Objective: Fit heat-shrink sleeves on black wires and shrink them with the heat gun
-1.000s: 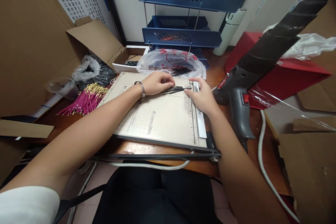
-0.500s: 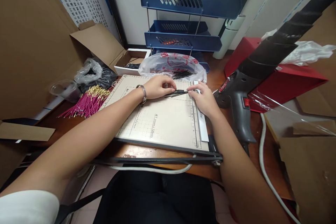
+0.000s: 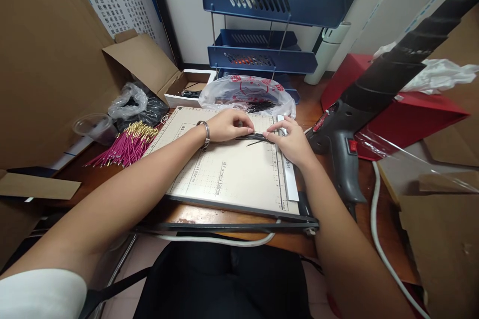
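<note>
A small bundle of thin black wires (image 3: 258,136) lies across the paper cutter (image 3: 209,179), between my two hands. My left hand (image 3: 230,125), with a metal bangle on its wrist, pinches the bundle's left end between thumb and fingers. On the other side, the thumb and fingertips of my right hand (image 3: 286,138) close on the wires near the ruler strip along the cutter's right edge. One wire sticks out at a slant below the rest. The left tips of the bundle are partly hidden by my left hand.
A plastic bag (image 3: 239,90) and a cardboard box (image 3: 185,84) hold more black wires behind the cutter. Pink wires with gold ends (image 3: 125,147) are heaped at left. A heat gun (image 3: 342,154) stands at right; a blue rack (image 3: 262,57) is at the back.
My right fingertips have shifted slightly left along the wires. The bundle's right end now extends past them toward the ruler strip, and one wire has splayed out below.
</note>
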`<control>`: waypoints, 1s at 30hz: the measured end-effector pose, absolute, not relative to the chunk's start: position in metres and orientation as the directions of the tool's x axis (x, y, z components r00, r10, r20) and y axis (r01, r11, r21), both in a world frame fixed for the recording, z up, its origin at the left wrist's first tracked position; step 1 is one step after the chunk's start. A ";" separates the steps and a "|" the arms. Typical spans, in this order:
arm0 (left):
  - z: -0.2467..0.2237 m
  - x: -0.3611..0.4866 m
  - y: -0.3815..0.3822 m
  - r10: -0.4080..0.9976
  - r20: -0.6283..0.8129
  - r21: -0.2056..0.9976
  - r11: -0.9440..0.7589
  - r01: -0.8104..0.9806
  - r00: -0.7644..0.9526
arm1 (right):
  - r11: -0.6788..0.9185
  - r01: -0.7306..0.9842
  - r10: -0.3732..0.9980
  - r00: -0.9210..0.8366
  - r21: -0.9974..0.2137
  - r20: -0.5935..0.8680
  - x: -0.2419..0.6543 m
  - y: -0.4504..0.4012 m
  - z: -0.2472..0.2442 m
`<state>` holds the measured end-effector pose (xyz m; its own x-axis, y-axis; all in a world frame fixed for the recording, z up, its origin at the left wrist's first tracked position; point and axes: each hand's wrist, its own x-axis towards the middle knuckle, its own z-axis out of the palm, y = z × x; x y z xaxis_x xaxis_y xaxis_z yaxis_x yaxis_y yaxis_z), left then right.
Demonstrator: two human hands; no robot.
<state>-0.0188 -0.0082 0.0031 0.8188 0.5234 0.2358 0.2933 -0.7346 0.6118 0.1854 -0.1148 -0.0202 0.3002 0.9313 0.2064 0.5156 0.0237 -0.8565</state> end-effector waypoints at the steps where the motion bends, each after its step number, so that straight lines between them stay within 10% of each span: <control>1: 0.003 -0.018 -0.008 0.531 0.239 0.610 -0.733 0.300 0.813 | 0.023 0.520 0.933 0.296 -0.854 0.206 0.185 -0.115 -0.020; 30: 0.003 -0.011 -0.011 0.567 0.274 0.546 -0.756 0.360 0.777 | 0.012 0.456 0.919 0.345 -0.890 0.189 0.189 -0.108 -0.029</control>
